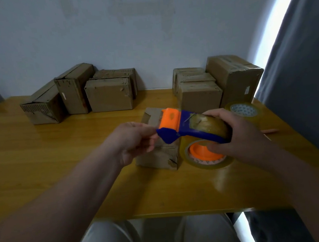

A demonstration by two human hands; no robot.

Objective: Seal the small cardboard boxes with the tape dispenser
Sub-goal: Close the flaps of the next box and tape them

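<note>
My right hand (239,130) grips a blue and orange tape dispenser (186,130) loaded with a clear tape roll, held in the air above the table. My left hand (131,141) pinches at the orange front end of the dispenser, where the tape end sits. Below and behind both hands a small worn cardboard box (158,156) lies on the yellow wooden table (42,171), partly hidden by them.
A spare tape roll (243,110) lies at the right. Three cardboard boxes (109,94) stand at the back left, and several more boxes (200,93) at the back right. A pencil (268,130) lies near the right edge. A curtain hangs at the right.
</note>
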